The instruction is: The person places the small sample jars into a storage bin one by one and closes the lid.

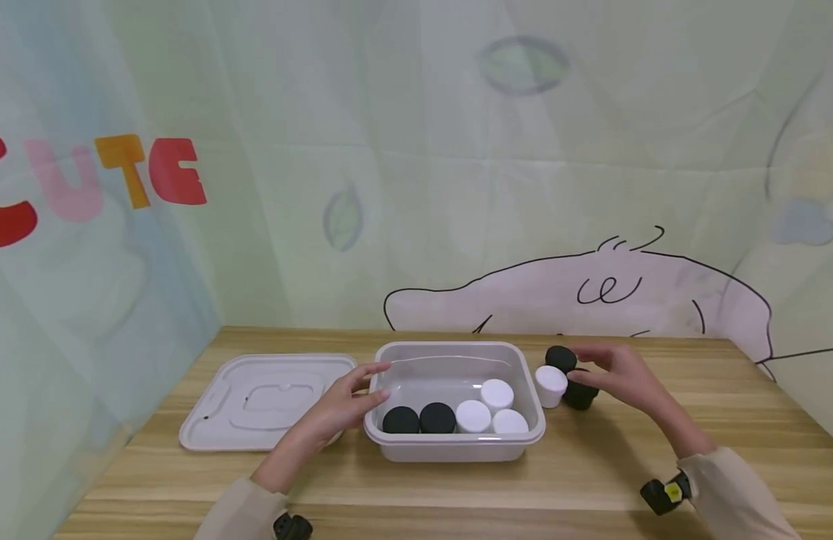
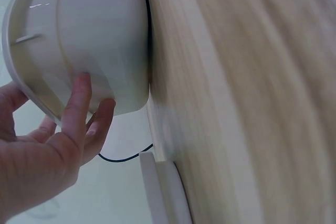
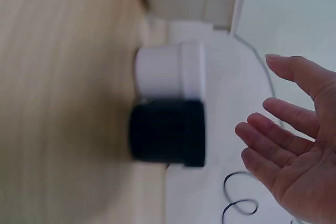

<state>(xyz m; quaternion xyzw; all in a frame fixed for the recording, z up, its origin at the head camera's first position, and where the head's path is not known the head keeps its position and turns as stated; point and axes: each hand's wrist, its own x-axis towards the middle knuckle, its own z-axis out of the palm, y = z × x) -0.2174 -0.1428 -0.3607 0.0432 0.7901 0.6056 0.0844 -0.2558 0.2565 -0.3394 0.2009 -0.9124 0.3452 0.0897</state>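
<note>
A white plastic container (image 1: 454,450) stands on the table, with two black jars (image 1: 437,418) and several white jars (image 1: 473,416) inside. My left hand (image 1: 344,403) grips its left rim, fingers on the outer wall and thumb over the edge, as the left wrist view also shows. Right of the container stand a white jar (image 1: 550,385), a black jar (image 1: 560,358) behind it and another black jar (image 1: 580,390) at its side. Above these jars hovers my right hand (image 1: 622,373), fingers spread apart; in the right wrist view no jar touches the hand (image 3: 294,150).
A flat white lid (image 1: 268,401) lies left of the container, partly behind my left forearm. The wooden table (image 1: 457,499) meets a printed curtain (image 1: 423,187) at its back and left. Dark wrist cameras (image 1: 665,495) sit by both sleeves.
</note>
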